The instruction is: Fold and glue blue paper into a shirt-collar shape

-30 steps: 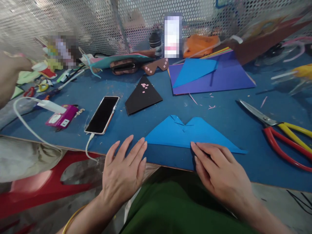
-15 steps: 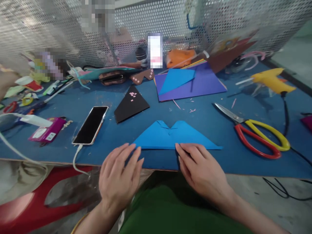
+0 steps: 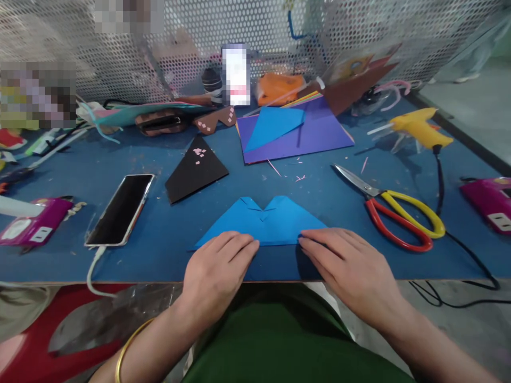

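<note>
A folded sheet of blue paper (image 3: 263, 226) lies flat on the table before me, with two rounded peaks and a notch between them at the top. My left hand (image 3: 217, 266) is closed, its fingers together and pressing the near folded edge left of the middle. Toward the paper's right end, my right hand (image 3: 351, 263) pinches that same edge between thumb and fingers. The paper's right tip is hidden under the right hand. Just beyond the paper sits a black paper piece (image 3: 199, 170) with small pink scraps on it.
To the right lie scissors (image 3: 399, 221) with red and yellow handles and a yellow glue gun (image 3: 419, 127). A phone (image 3: 122, 210) with a white cable rests on the left. Behind are purple sheets (image 3: 287, 151), a blue paper piece (image 3: 275, 125) and brown paper glasses (image 3: 215, 121).
My left hand has slid right along the paper's near edge, onto the paper. My right hand has shifted right along that edge. The view has swung a little right.
</note>
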{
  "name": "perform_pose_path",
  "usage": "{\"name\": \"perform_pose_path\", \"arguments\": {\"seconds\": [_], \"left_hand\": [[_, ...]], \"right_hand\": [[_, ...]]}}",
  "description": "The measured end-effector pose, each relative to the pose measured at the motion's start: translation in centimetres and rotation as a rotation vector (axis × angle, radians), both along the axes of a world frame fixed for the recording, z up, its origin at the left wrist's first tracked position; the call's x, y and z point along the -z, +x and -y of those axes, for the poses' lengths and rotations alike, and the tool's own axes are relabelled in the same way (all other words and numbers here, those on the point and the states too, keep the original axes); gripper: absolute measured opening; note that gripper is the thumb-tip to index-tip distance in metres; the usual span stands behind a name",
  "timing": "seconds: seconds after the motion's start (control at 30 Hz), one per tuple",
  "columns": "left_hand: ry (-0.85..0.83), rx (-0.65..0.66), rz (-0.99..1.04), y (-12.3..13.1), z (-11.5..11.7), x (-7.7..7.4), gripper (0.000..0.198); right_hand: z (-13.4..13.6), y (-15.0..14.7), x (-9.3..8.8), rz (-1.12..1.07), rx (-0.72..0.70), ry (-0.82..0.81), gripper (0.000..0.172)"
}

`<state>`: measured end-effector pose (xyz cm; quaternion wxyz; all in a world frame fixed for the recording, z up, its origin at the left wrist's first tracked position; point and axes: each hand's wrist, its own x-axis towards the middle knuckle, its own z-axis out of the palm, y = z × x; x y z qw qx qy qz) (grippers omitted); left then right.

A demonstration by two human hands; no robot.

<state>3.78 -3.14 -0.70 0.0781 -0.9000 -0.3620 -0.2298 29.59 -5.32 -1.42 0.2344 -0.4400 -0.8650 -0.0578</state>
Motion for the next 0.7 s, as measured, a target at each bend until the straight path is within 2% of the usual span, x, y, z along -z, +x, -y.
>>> {"name": "perform_pose_path", "arguments": {"seconds": [0.13, 0.37, 0.5, 0.7], "left_hand": [[0.010, 0.027, -0.027, -0.4, -0.3, 0.0, 0.018], [-0.004, 0.048, 0.004, 1.0, -0.7, 0.4, 0.018], [-0.049, 0.123, 0.005, 2.6, -1.1, 0.2, 0.023], [-0.067, 0.125, -0.014, 3.7, -1.5, 0.0, 0.023]], "right_hand": [[0.0, 1.4, -0.5, 0.075, -0.006, 0.017, 0.022], [0.2, 1.9, -0.4, -0.005, 0.050, -0.024, 0.018], [-0.2, 2.0, -0.3, -0.001, 0.016, -0.010, 0.019], [-0.9, 1.4, -0.8, 0.068, -0.059, 0.035, 0.023]]}}
